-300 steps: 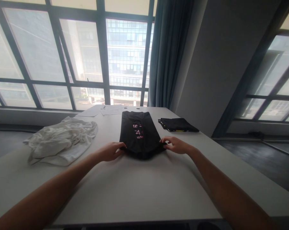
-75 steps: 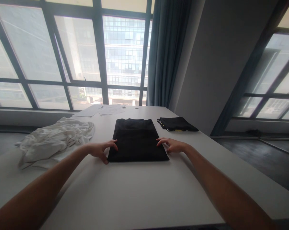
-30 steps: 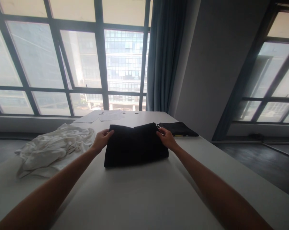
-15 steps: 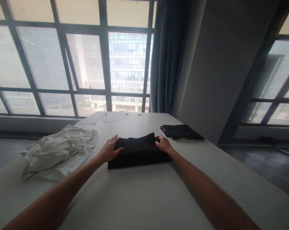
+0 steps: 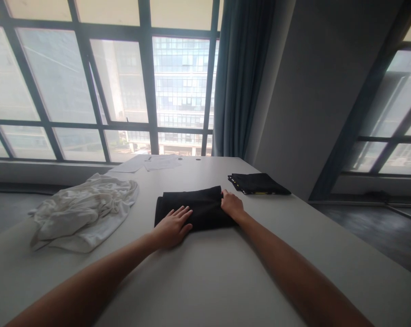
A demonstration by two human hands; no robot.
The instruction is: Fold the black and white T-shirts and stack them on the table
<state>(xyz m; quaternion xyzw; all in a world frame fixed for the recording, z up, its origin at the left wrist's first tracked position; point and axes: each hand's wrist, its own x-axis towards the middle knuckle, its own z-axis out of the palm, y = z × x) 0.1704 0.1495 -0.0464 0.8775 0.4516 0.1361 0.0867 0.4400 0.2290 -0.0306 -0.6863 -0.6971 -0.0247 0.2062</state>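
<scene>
Mid-fold, we judge | left hand (image 5: 172,228) spread flat on black cloth (image 5: 207,210), centre of table (image 5: 215,281) | right hand (image 5: 231,204) curled, pinching its edge | next wants layers squared (they're stepped at left!)

Legible texts, labels, numbers: 0. Paper sheets (image 5: 162,163), far end of white table (image 5: 208,281): any print too small to read. Folded black cloth (image 5: 261,183), right side: yellow marks along edge, indecipherable.
</scene>
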